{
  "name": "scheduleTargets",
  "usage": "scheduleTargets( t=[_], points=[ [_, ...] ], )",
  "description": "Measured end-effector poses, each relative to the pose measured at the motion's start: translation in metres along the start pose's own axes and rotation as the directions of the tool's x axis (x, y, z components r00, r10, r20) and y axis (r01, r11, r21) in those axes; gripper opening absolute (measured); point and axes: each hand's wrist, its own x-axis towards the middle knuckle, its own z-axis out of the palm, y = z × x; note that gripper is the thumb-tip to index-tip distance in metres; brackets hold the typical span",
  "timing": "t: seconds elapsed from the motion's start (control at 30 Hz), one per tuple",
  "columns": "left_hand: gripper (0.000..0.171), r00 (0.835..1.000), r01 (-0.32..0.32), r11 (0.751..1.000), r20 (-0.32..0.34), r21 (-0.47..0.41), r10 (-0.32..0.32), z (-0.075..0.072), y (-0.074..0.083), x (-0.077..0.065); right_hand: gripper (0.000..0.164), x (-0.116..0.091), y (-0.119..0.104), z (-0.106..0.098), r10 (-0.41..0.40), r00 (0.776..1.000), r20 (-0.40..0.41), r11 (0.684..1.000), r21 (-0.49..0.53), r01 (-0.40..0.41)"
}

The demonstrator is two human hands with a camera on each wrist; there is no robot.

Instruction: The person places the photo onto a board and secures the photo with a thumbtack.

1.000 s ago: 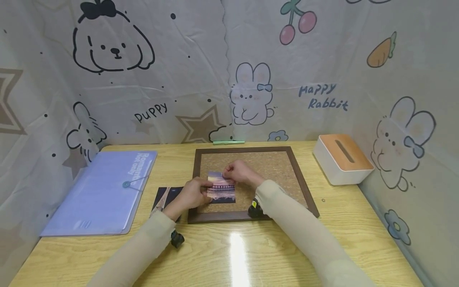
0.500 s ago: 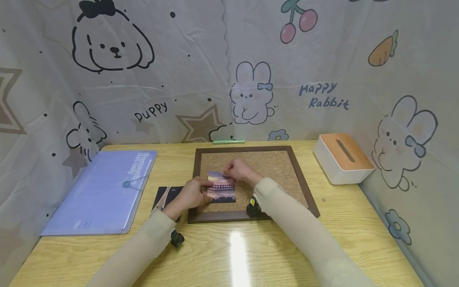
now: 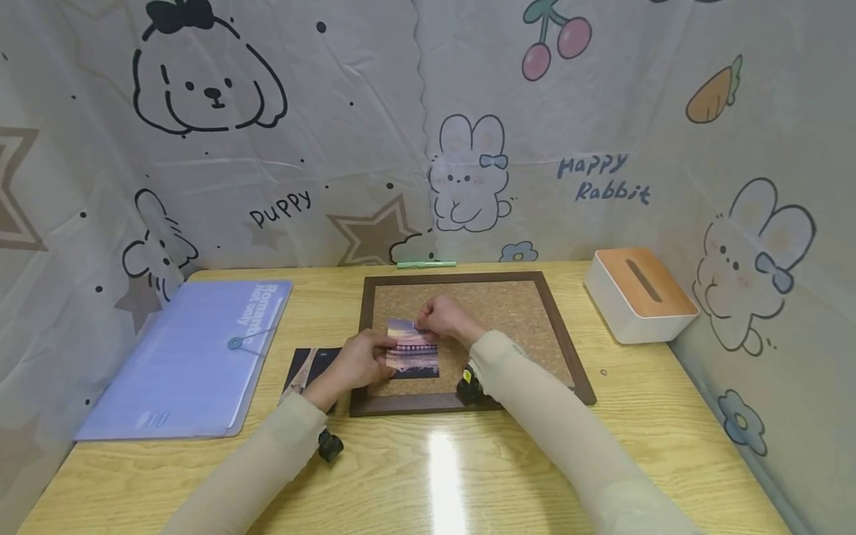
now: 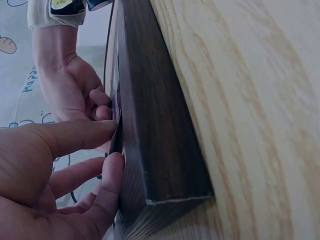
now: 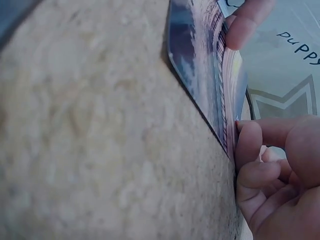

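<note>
Seeing scarcely any change across the last second: finding the sunset photo [image 3: 412, 360] in the same spot, with only a slight leftward drift of the right sleeve [image 3: 511, 364]. Reading from this, as a judgement, close finger work at one corner, with placement kept constant rather than adjusted.

Lying over the left part of the cork board [image 3: 515, 312], slightly bowed rather than flat in the right wrist view. Holding its left edge with the left hand [image 3: 354, 359], thumb and forefinger set a little apart along the border, in a narrow, light-looking grip.

Working at the far right corner with the right hand [image 3: 449, 318], fingers curled in, thumb close to forefinger, corner hidden from the head view. Showing a red speck [image 5: 237, 122] at the fingertips in the right wrist view, too small to identify. Cannot tell whether pinching the corner, something small, or nothing.

Left of the board, partly covered by the left hand, a dark photo [image 3: 321, 362] on the table [image 3: 374, 490]. Farther left, a blue folder [image 3: 174, 364]; beyond the far rim, a green pen [image 3: 426, 264]; well apart to the right, a white box [image 3: 622, 319] with an orange top
</note>
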Motion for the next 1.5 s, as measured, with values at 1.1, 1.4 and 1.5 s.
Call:
scheduleTargets(
  t=[1.1, 1.4, 1.5],
  points=[
    [0.039, 0.998, 0.016, 0.983, -0.064, -0.181, -0.028, -0.018, 0.001, -0.011, 0.022, -0.042, 0.015, -0.040, -0.179, 0.983, -0.033, 0.983, 0.040, 0.180],
    [0.041, 0.993, 0.077, 0.973, -0.074, -0.217, -0.095, -0.033, -0.004, -0.018, 0.023, -0.056, 0.029, -0.053, -0.170, 0.983, -0.076, 0.983, 0.051, 0.174],
    [0.041, 0.992, 0.081, 0.970, -0.081, -0.228, -0.101, -0.036, -0.008, -0.021, 0.024, -0.060, 0.035, -0.060, -0.176, 0.981, -0.087, 0.983, 0.033, 0.179]
  ],
)
